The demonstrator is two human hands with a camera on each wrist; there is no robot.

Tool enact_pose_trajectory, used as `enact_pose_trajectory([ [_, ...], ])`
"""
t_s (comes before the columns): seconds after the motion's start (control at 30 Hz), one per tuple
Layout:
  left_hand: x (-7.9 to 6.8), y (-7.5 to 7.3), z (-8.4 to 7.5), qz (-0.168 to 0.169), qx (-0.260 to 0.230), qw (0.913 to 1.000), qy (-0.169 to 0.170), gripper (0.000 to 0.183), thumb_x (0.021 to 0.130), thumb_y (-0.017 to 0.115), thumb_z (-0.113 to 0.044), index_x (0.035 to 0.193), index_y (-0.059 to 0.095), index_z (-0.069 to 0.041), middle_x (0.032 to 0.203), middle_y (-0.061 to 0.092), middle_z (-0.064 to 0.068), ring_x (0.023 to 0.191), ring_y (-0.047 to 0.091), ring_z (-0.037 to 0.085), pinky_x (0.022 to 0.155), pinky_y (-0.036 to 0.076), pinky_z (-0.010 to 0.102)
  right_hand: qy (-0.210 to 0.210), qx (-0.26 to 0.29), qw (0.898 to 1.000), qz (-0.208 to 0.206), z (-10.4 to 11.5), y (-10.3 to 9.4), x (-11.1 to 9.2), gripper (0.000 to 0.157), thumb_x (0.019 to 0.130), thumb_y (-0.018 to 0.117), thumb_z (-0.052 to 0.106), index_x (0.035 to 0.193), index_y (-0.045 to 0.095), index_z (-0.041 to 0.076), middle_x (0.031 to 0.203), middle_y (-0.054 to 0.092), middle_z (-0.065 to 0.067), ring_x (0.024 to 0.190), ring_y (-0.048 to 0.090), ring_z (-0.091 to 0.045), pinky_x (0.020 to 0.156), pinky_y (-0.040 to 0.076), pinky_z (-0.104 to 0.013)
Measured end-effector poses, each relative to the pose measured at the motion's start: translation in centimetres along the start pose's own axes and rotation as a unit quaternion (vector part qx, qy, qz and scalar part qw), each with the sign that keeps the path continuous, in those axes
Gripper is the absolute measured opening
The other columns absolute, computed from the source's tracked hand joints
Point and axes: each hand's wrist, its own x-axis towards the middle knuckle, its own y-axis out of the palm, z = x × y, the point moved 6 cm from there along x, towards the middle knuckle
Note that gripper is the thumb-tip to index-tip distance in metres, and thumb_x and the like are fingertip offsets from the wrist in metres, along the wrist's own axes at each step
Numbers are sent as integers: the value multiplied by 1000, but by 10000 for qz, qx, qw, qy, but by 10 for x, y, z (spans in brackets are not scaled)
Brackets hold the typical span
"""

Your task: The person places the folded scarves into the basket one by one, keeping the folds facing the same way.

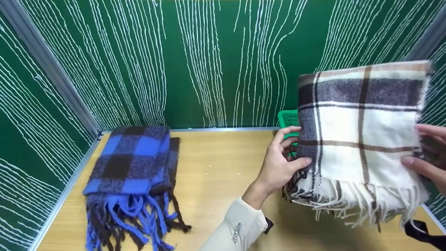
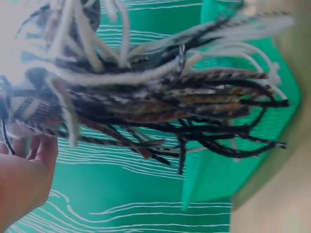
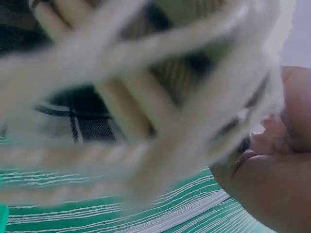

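- Up at the right, the white scarf [image 1: 352,125] is held folded above the table [image 1: 216,157], gripped by both hands at its two side edges.
- Its left edge is pinched by the left hand [image 1: 278,165]: the thumb is laid on the front face, the fingers are bent at the edge and behind, with only the cloth's thickness left between.
- The right edge is pinched by the right hand [image 1: 432,160], cut off by the border of the head view; the thumb is pressed on the front, and how far the fingers are curled behind cannot be fully told.
- Below, the fringe [image 1: 366,200] is left dangling in cream, brown and black strands, blurred in the right wrist view.
- Behind the white scarf, the green basket [image 1: 288,118] is mostly hidden; in the left wrist view it is seen beyond the strands.
- Over at the left, well apart, the blue scarf [image 1: 127,160] is laid folded on the table, its tassels [image 1: 139,216] pointed toward the person.
- At the back, the green wall [image 1: 223,69] is covered with wavy white lines.
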Motion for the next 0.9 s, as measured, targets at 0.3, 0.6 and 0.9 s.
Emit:
enact_pose_trajectory([
  [0.3, 5, -3, 30, -255, 123, 9996, -72, 69, 82, 70, 18, 144, 49, -5, 130, 69, 18, 97, 64, 8, 87, 57, 25, -639, 711, 9950, 288, 2, 15, 10, 77, 74, 50, -43, 143, 57, -9, 123, 71, 12, 100, 71, 5, 76, 54, -9],
  [0.6, 9, 0, 49, -370, 428, 9981, -248, 70, 80, 72, 18, 140, 50, -9, 127, 68, 11, 99, 63, 7, 91, 55, 26, -725, 190, 9959, 506, -5, 21, 13, 75, 72, 54, -45, 139, 57, -14, 114, 73, 16, 93, 71, 5, 74, 55, -9],
  [0.9, 16, 0, 67, -232, 1269, 9874, -915, 79, 84, 69, 19, 152, 47, -14, 146, 59, 9, 114, 59, 9, 96, 50, 24, -832, -624, 9929, 575, -38, 28, 23, 65, 80, 62, -35, 140, 59, -9, 118, 62, 28, 93, 62, 13, 71, 50, -5],
])
